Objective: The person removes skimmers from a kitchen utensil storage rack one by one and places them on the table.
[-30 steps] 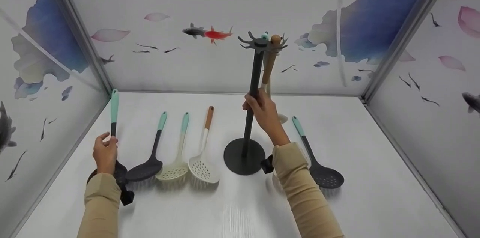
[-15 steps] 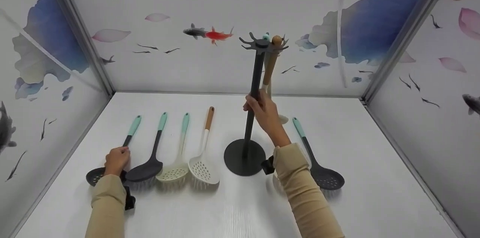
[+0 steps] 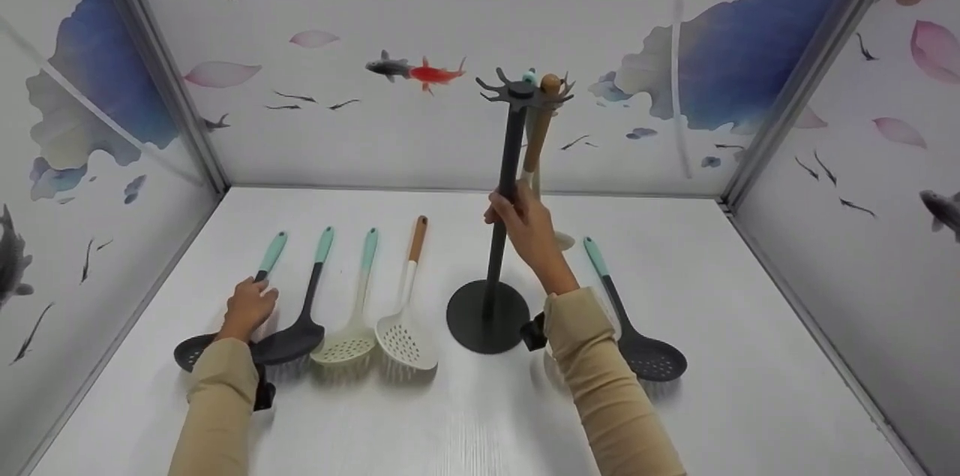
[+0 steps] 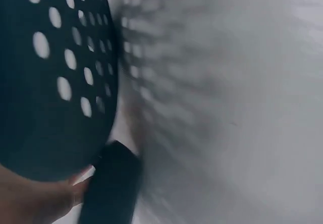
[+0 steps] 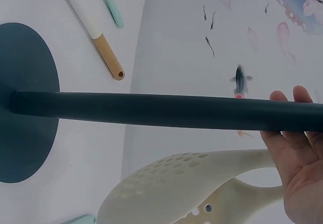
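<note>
My right hand [image 3: 525, 224] grips the black post of the utensil stand [image 3: 495, 254], its fingers passing behind the post in the right wrist view. The round base [image 3: 487, 333] rests on the table. From the stand's hooked top hangs a brown-handled utensil [image 3: 538, 138]; pale, holed heads [image 5: 166, 176] show beside the post. At left, my left hand [image 3: 249, 307] lies over the shaft of a black skimmer [image 3: 193, 350] with a mint handle [image 3: 274, 247], thumb spread away from the fingers. The skimmer's perforated head [image 4: 60, 82] fills much of the blurred left wrist view.
Right of the left hand lie a black turner or ladle [image 3: 289, 341], a cream skimmer [image 3: 345, 344] and a white skimmer [image 3: 405, 333] with a brown handle. Another black skimmer [image 3: 652, 352] lies at right. Printed walls enclose the table [image 3: 465, 416].
The black skimmer in my left hand has been lowered to the table, its mint handle now tilted right. The left hand has shifted right and its grip loosened. The right hand stays on the post.
</note>
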